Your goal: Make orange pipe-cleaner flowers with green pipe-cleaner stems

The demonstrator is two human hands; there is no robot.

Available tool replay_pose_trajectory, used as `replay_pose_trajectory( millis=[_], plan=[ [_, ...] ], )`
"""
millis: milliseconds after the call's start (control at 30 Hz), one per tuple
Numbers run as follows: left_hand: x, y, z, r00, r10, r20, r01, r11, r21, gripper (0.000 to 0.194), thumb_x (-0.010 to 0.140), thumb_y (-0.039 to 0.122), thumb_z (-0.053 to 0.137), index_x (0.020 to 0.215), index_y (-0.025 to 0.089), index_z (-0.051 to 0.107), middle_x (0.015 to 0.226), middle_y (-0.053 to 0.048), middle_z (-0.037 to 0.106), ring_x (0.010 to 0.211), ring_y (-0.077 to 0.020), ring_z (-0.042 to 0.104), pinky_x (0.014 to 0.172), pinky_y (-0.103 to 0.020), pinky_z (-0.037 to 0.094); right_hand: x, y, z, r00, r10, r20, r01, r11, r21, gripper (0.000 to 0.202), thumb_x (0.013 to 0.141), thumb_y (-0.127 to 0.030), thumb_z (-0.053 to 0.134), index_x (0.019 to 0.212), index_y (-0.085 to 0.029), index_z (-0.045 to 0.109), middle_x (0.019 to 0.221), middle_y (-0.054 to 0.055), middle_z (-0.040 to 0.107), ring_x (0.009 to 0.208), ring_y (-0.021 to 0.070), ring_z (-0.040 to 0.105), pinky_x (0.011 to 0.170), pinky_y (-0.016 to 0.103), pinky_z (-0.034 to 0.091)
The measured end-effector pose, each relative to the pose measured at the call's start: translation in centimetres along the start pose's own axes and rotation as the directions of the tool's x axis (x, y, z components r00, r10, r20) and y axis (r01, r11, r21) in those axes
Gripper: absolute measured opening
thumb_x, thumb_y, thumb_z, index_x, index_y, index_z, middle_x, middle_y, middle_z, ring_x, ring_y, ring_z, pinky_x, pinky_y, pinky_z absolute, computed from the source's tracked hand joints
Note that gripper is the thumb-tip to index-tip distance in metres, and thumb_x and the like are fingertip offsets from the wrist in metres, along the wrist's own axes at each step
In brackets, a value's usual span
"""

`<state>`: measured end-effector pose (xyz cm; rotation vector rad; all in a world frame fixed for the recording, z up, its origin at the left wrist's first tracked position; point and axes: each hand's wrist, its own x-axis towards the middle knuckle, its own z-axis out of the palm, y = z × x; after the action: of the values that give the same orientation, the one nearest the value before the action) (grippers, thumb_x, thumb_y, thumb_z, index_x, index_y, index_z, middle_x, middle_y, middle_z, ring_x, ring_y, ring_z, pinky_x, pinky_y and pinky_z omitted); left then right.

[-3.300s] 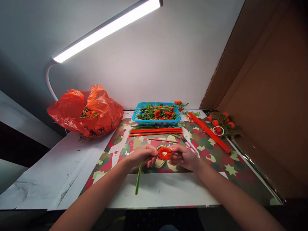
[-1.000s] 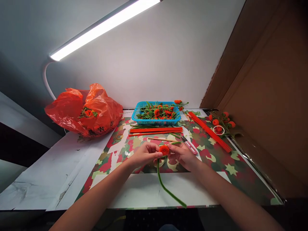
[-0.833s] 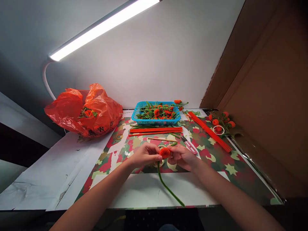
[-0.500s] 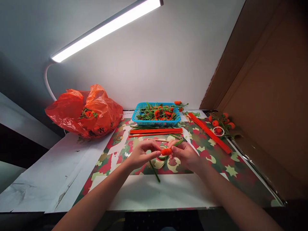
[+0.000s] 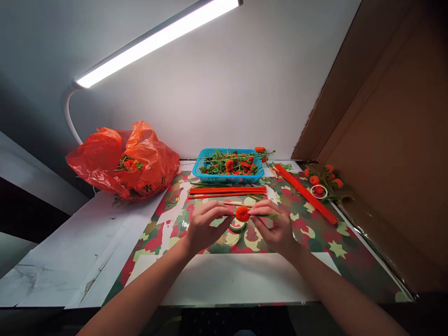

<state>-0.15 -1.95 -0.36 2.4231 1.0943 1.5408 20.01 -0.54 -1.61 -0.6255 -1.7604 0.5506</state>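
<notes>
Left hand [image 5: 209, 225] and right hand [image 5: 275, 226] pinch round fuzzy orange flower head [image 5: 242, 213] between them, above patterned camouflage mat [image 5: 304, 233].

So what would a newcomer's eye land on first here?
Probably the bright lamp bar, slanting across the upper left against the pale wall. Then the crumpled red plastic bag at the left, and the blue basket of orange flowers and green stems at the back. Nearest the middle, the left hand and right hand pinch a small orange flower head between them.
</notes>
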Motion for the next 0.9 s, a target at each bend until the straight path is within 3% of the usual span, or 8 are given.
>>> replay_pose_trajectory(
  millis=[100,200,367,500,633,733,900],
  plan=[
    [-0.1,0.0,0.2,0.993,-0.107,0.057,0.111,0.990,-0.083,0.006,0.083,0.021,0.060,0.084,0.019,0.066,0.076,-0.004,0.067,0.058,-0.0108,0.054,0.054,-0.023,0.044,-0.1,-0.1,0.4,0.996,0.085,-0.039,-0.082,0.994,0.070,0.013,0.080,-0.016,0.064,0.085,-0.027,0.068,0.084,0.004,0.070,0.084,0.0214,0.065,0.078,0.038,0.051],
    [-0.1,-0.1,0.3,0.953,-0.242,0.181,0.273,0.946,-0.173,0.014,0.082,0.027,0.063,0.088,0.016,0.067,0.078,-0.006,0.068,0.059,-0.0108,0.052,0.054,-0.022,0.043,-0.3,0.1,0.7,0.979,0.198,-0.055,-0.189,0.973,0.134,0.009,0.080,-0.018,0.065,0.083,-0.026,0.069,0.084,0.004,0.071,0.085,0.0214,0.066,0.079,0.037,0.052],
    [-0.1,-0.3,0.6,0.816,-0.402,0.414,0.536,0.794,-0.286,0.029,0.082,0.039,0.062,0.090,0.013,0.069,0.077,-0.006,0.067,0.057,-0.0101,0.050,0.048,-0.020,0.037,-0.7,0.4,1.3,0.923,0.385,0.000,-0.373,0.895,0.243,0.005,0.079,-0.024,0.069,0.083,-0.023,0.071,0.083,0.005,0.071,0.080,0.0199,0.067,0.069,0.032,0.055],
    [0.0,-0.4,0.7,0.723,-0.456,0.519,0.669,0.650,-0.360,0.032,0.082,0.043,0.061,0.084,0.012,0.070,0.066,-0.003,0.063,0.053,-0.0085,0.047,0.047,-0.018,0.034,-0.8,0.6,1.8,0.876,0.477,0.067,-0.468,0.810,0.353,0.008,0.076,-0.029,0.071,0.080,-0.022,0.072,0.078,0.004,0.071,0.071,0.0187,0.068,0.067,0.032,0.055],
    [0.1,-0.5,0.8,0.677,-0.487,0.552,0.730,0.538,-0.421,0.031,0.079,0.043,0.065,0.077,0.012,0.068,0.063,-0.001,0.061,0.051,-0.0076,0.046,0.046,-0.017,0.035,-0.3,0.6,1.9,0.782,0.610,0.123,-0.580,0.642,0.503,0.016,0.067,-0.032,0.078,0.075,-0.020,0.071,0.073,0.003,0.072,0.070,0.0183,0.068,0.068,0.032,0.056],
    [0.1,-0.5,0.9,0.670,-0.494,0.554,0.742,0.485,-0.464,0.031,0.077,0.043,0.067,0.074,0.012,0.066,0.064,-0.001,0.062,0.055,-0.0090,0.051,0.049,-0.018,0.039,0.1,0.5,1.7,0.694,0.685,0.219,-0.655,0.476,0.588,0.021,0.062,-0.033,0.081,0.074,-0.019,0.071,0.073,0.002,0.072,0.070,0.0168,0.068,0.066,0.030,0.056],
    [-0.1,-0.6,1.0,0.659,-0.472,0.586,0.752,0.412,-0.514,0.025,0.077,0.037,0.069,0.084,0.012,0.069,0.082,-0.006,0.067,0.074,-0.0148,0.061,0.064,-0.024,0.049,0.4,0.1,1.1,0.560,0.749,0.353,-0.727,0.240,0.643,0.024,0.058,-0.028,0.084,0.075,-0.017,0.070,0.077,0.001,0.072,0.071,0.0141,0.067,0.065,0.024,0.053]
  ],
)
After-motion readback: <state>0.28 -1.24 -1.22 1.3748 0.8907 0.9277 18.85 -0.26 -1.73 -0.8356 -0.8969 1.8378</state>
